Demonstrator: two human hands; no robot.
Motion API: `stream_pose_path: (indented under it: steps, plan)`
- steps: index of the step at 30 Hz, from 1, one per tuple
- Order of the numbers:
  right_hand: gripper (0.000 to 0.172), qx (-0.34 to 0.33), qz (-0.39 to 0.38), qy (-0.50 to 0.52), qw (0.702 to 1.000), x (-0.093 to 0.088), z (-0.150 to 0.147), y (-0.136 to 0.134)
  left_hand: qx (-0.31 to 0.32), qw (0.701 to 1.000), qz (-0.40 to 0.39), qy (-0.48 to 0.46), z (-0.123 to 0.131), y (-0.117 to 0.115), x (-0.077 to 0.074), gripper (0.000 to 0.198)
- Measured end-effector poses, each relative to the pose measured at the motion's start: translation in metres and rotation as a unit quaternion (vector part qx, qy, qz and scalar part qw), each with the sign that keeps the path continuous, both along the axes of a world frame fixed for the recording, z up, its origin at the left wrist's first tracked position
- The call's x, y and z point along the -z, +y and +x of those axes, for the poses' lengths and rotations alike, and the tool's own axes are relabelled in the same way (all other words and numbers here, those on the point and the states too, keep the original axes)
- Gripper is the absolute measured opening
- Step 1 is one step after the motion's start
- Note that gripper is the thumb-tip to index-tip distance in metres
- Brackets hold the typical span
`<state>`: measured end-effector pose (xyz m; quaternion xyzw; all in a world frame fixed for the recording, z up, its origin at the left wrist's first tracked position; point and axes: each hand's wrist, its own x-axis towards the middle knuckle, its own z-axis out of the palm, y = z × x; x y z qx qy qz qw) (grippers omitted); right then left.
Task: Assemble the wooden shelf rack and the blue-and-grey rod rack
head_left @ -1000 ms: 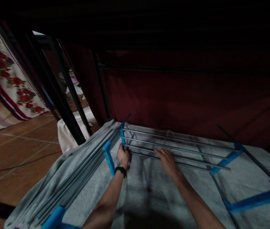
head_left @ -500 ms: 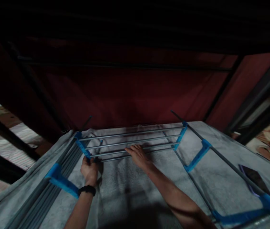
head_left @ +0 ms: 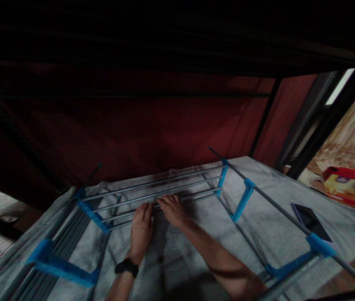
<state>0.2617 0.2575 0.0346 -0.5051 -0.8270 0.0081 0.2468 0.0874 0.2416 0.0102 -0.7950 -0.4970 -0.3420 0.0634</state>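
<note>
A partly assembled shoe rack of grey metal tubes (head_left: pixel 155 182) and blue plastic brackets lies on a grey cloth. Several parallel tubes span from the left bracket (head_left: pixel 92 214) to the right bracket (head_left: pixel 222 179). My left hand (head_left: pixel 142 225), with a black band on its wrist, has its fingers curled over the front tubes near their middle. Close beside it, my right hand (head_left: pixel 173 210) bends its fingers over the same tubes. Both palms hide part of the front tubes, and the thumbs are mostly out of sight.
Several long tubes (head_left: pixel 68 239) lie at the left, by another blue bracket (head_left: pixel 61 267). A phone (head_left: pixel 311 221) rests on the cloth (head_left: pixel 271 223) at the right. Beyond it is a red and yellow packet (head_left: pixel 351 188). Dark frame posts and a red panel (head_left: pixel 165 125) stand behind.
My left hand has left the left bracket and moved right onto the front tubes, next to my right hand. The view has turned slightly right.
</note>
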Motion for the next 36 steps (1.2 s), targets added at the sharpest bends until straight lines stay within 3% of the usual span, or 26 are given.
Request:
stream_pose_path:
  steps: [3, 7, 8, 10, 12, 15, 19, 22, 27, 36]
  plan:
    - [0.037, 0.057, 0.035, 0.104, 0.992, 0.011, 0.024, -0.012, 0.01, 0.999, -0.005, 0.036, 0.011, 0.005, 0.002, 0.054]
    - [0.035, 0.196, 0.074, 0.238, 0.948, 0.029, 0.098, -0.03, 0.048, 0.997, -0.015, 0.057, 0.036, 0.007, 0.004, 0.054]
    - [0.035, 0.243, 0.082, 0.257, 0.932, 0.032, 0.122, -0.033, 0.057, 0.997, -0.019, 0.057, 0.044, 0.008, 0.003, 0.053]
    - [0.031, 0.382, 0.1, 0.329, 0.858, 0.036, 0.168, -0.035, 0.074, 0.995, -0.024, 0.058, 0.063, 0.011, 0.002, 0.053]
    - [0.036, 0.432, 0.103, 0.349, 0.825, 0.037, 0.206, -0.032, 0.095, 0.993, -0.029, 0.063, 0.083, 0.015, -0.001, 0.055]
    - [0.047, 0.429, 0.078, 0.377, 0.817, 0.039, 0.234, -0.02, 0.125, 0.989, -0.043, 0.061, 0.113, 0.023, -0.007, 0.057]
    - [0.05, 0.406, 0.06, 0.405, 0.817, 0.044, 0.234, -0.001, 0.146, 0.985, -0.064, 0.069, 0.145, 0.033, -0.01, 0.056]
    - [0.043, 0.359, 0.034, 0.412, 0.837, 0.043, 0.232, 0.008, 0.136, 0.982, -0.091, 0.095, 0.158, 0.038, -0.007, 0.057]
    - [0.037, 0.338, 0.003, 0.398, 0.853, 0.041, 0.243, 0.015, 0.095, 0.975, -0.142, 0.145, 0.163, 0.041, -0.006, 0.06]
    - [0.027, 0.342, -0.008, 0.402, 0.849, 0.047, 0.248, 0.018, 0.107, 0.959, -0.173, 0.198, 0.158, 0.042, -0.019, 0.058]
